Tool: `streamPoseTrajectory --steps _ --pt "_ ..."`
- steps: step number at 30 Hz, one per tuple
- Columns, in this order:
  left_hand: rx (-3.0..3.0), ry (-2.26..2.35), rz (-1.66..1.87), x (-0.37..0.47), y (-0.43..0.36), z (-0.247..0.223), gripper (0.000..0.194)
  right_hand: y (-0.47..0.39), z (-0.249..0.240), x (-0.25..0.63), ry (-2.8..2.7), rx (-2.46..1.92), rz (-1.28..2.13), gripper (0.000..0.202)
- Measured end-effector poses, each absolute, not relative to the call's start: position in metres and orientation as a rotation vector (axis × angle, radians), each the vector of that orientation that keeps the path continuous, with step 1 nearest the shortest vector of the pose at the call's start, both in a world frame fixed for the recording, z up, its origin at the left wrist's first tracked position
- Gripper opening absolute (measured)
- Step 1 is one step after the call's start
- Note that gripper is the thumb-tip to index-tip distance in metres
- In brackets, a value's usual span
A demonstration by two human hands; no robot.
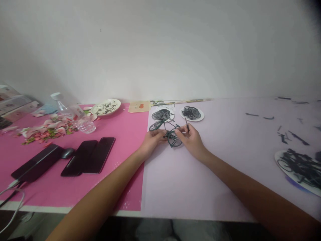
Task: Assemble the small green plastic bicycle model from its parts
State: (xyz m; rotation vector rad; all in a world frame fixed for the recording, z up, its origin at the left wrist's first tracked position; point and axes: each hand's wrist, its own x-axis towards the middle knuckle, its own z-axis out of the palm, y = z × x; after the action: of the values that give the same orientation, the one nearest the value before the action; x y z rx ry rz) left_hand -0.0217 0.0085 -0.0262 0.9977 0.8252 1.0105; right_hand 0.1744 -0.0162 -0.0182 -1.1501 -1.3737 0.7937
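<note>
A small dark green model bicycle is held just above the pale table sheet, its two spoked wheels attached to the frame. My left hand pinches it from the left side, near the middle of the frame. With thumb and fingers closed, my right hand grips it by the near wheel. A thin dark stick-like piece also pokes up between the right fingers; its kind is unclear. Behind the bicycle sit a white plate of small spoked wheels and another white plate heaped with black parts.
At left, a pink sheet carries phones, a power bank, a mouse, a plastic bottle and petals. Black pieces and a plate of model parts lie right. A fly swatter rests by the wall.
</note>
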Motion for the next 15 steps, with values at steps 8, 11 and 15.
streamPoseTrajectory --steps 8,11,15 --pt "0.984 0.825 1.008 -0.0211 0.0070 -0.0234 0.042 -0.0160 -0.0184 0.1747 -1.377 -1.160 0.788 0.047" --pt "0.974 0.825 1.007 -0.0209 0.0069 -0.0226 0.041 -0.0164 -0.0179 0.1744 -1.377 -1.161 0.797 0.046" --pt "0.982 0.837 1.008 -0.0212 0.0077 -0.0238 0.042 -0.0174 -0.0168 0.1742 -1.377 -1.170 0.801 0.047"
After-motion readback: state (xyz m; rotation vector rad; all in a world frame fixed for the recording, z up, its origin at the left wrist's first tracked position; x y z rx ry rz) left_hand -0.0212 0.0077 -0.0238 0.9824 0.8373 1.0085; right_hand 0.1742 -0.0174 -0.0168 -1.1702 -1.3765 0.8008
